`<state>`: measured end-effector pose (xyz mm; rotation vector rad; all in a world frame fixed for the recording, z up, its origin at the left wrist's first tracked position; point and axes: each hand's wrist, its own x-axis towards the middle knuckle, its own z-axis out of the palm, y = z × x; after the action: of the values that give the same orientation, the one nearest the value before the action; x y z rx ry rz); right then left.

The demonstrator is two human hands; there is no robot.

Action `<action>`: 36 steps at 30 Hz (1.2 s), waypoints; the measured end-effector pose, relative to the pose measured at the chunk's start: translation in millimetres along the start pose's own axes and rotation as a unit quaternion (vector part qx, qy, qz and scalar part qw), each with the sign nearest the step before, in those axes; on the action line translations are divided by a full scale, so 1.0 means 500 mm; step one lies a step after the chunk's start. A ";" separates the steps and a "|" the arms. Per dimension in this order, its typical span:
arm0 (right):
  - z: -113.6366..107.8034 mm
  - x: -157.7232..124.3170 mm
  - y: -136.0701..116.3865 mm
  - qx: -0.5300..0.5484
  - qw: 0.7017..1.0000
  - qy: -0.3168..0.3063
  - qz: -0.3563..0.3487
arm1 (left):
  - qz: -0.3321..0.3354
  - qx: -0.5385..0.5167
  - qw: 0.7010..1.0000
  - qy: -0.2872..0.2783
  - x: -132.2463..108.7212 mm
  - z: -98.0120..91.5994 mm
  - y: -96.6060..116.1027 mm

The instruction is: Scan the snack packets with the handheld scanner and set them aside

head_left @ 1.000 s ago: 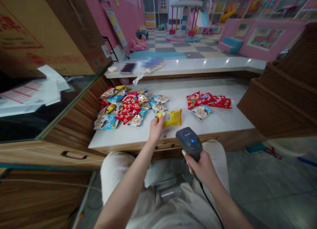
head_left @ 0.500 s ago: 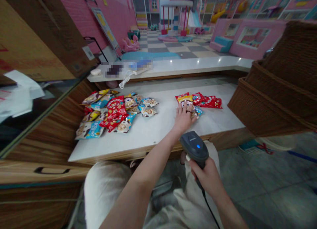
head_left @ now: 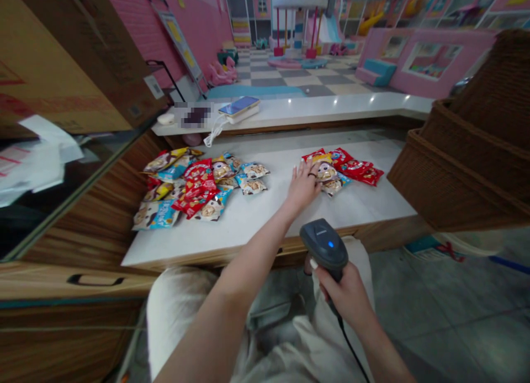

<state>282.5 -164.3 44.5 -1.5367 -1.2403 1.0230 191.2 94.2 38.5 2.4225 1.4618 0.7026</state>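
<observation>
My left hand point(head_left: 303, 185) lies flat with fingers apart on the right pile of snack packets point(head_left: 351, 170), touching a yellow packet point(head_left: 322, 158) and holding nothing. The packets there are red, with one pale printed one under my fingers. A larger heap of red, blue and white packets point(head_left: 186, 189) sits further left on the white counter point(head_left: 232, 242). My right hand point(head_left: 345, 294) is closed around the grip of a dark handheld barcode scanner point(head_left: 323, 244), just off the counter's front edge, and its black cord runs downward.
A raised white ledge point(head_left: 331, 107) behind the counter carries a phone on a power bank point(head_left: 238, 108) with a white cable point(head_left: 213, 133). Wicker baskets point(head_left: 455, 173) stand right, a cardboard box point(head_left: 70, 68) left. A play area lies beyond.
The yellow packet, held in my left hand near the heap a second ago, now lies on the right pile. My left hand has moved rightward and rests there. The scanner stays in my right hand.
</observation>
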 end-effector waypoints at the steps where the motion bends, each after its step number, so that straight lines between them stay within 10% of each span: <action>1: 0.004 -0.001 0.003 0.001 1.000 -0.002 -0.001 | -0.019 0.016 1.000 0.013 -0.011 -0.021 -0.023; 10: 0.029 -0.006 0.000 0.017 0.999 -0.033 -0.004 | -0.210 0.114 0.970 0.055 -0.063 -0.145 -0.203; 20: 0.033 -0.014 -0.026 0.007 0.999 -0.028 -0.018 | -0.242 -0.107 0.947 0.181 -0.091 -0.201 -0.192; 24: 0.040 -0.018 -0.024 0.012 0.999 -0.034 -0.018 | -0.216 -0.376 0.866 0.251 -0.168 -0.192 -0.174; 30: 0.056 -0.020 0.003 0.004 0.999 -0.040 -0.023 | -0.328 -0.659 0.659 0.155 -0.287 -0.145 -0.165; 36: 0.075 -0.018 -0.009 0.008 0.998 -0.063 -0.017 | -0.325 -0.688 0.624 0.179 -0.322 -0.120 -0.175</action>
<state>244.4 -167.7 39.3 -1.4513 -1.3371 1.1197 30.9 -8.5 7.5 0.5350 0.9966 1.3824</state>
